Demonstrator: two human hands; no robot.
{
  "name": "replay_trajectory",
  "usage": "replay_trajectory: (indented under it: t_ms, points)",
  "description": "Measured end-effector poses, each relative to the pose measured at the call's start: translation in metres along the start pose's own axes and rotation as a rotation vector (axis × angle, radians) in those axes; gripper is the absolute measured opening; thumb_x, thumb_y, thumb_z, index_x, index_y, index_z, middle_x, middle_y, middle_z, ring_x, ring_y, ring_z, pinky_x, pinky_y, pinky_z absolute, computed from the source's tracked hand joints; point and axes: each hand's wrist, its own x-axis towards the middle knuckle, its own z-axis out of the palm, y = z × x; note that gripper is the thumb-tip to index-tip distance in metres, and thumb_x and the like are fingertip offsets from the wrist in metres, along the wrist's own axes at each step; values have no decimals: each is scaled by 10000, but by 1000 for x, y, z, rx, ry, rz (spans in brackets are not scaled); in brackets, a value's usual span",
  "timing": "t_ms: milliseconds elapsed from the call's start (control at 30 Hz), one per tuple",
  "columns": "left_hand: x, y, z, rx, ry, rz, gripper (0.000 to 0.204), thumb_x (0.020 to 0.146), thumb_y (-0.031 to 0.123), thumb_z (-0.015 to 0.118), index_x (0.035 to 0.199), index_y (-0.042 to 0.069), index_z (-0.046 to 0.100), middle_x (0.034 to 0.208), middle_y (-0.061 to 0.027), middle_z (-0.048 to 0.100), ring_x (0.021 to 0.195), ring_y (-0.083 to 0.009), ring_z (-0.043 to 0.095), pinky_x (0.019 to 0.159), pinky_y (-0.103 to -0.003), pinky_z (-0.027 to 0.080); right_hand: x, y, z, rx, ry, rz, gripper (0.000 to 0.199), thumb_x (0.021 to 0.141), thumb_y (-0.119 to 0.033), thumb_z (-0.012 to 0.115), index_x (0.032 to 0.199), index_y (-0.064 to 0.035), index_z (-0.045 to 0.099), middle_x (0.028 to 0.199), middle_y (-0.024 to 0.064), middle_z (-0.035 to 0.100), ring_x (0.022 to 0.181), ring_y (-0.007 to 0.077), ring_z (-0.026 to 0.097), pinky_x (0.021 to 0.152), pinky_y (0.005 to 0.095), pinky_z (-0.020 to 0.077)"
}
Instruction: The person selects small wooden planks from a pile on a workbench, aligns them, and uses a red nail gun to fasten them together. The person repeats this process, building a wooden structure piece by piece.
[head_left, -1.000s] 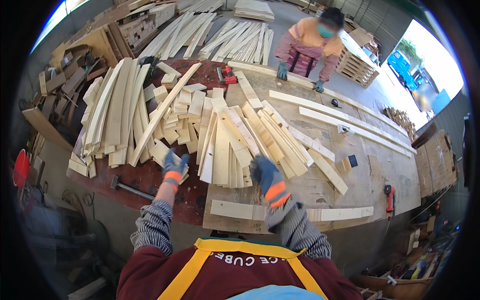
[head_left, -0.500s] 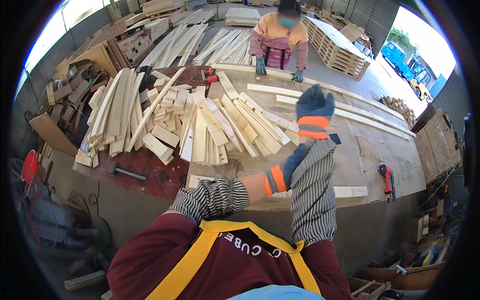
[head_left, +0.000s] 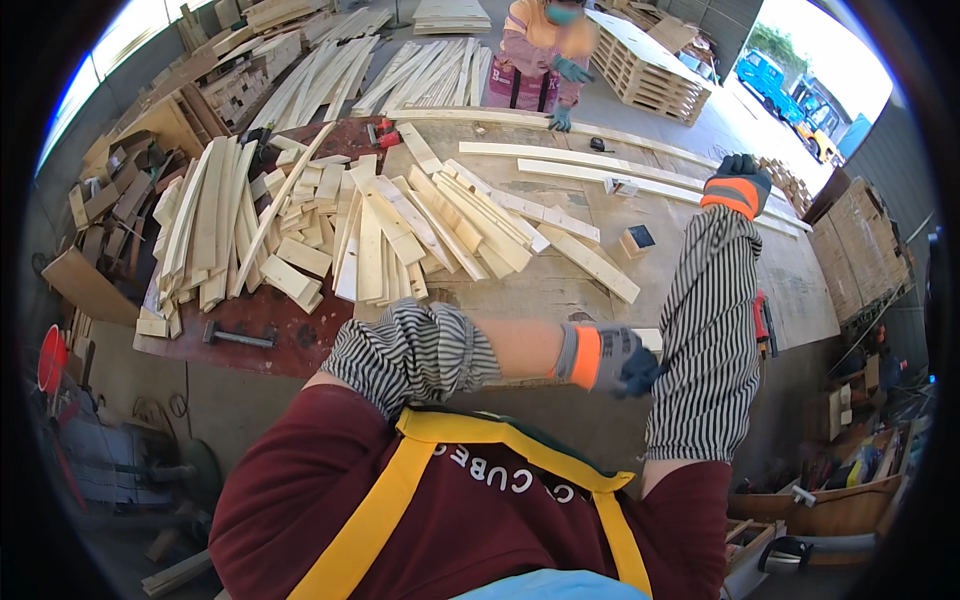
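My left hand (head_left: 618, 364), in a grey and dark blue work glove with an orange band, reaches across my body. Its fingers are curled at the edge of the black-and-white striped oversleeve (head_left: 708, 325) on my right forearm, pinching the cloth. My right arm is stretched forward over the right part of the worktable. At its end, my right hand (head_left: 738, 184), gloved alike, is closed in a fist with nothing seen in it. It appears in front of the long pale wooden strips (head_left: 590, 175). A second striped oversleeve (head_left: 410, 350) lies bunched up on my left arm.
Piles of short boards (head_left: 430, 225) cover the table's left half, beside a hammer (head_left: 238, 337). A small wooden block with a dark top (head_left: 636, 241) and a tape measure (head_left: 598, 145) lie on the table. A red power tool (head_left: 762, 318) is partly behind my right arm. Opposite stands a co-worker (head_left: 535, 60).
My right hand has moved right and forward and closed from open fingers. My left hand has slid down the oversleeve toward the elbow. The co-worker has raised one hand. The view has shifted.
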Motion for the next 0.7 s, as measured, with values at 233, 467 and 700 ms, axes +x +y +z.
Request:
replay_trajectory:
  t_ms: [233,467,700]
  points:
    - [8,44,26,149,-227,36,161,820,257,574,774,125,655,754,-94,653,678,-303,634,590,-412,508,-78,44,-61,-1879,-552,-1065,477,934,-374,563,1339,-123,555,1113,137,682,1057,327,624,893,463,491]
    - [-104,9,40,-262,-254,-726,302,903,375,573,1050,135,683,954,-136,704,868,-331,666,775,-422,522,-123,89,-224,-1649,-565,-774,413,934,-162,631,1277,59,571,1167,214,668,980,286,681,834,366,537]
    - [-445,3,29,-583,845,-1719,334,892,228,647,1194,84,649,1101,-105,677,968,-160,641,863,-341,527,-198,24,-344,-1791,-430,-401,403,968,-118,572,1349,8,531,1231,192,626,1030,265,635,892,338,504]
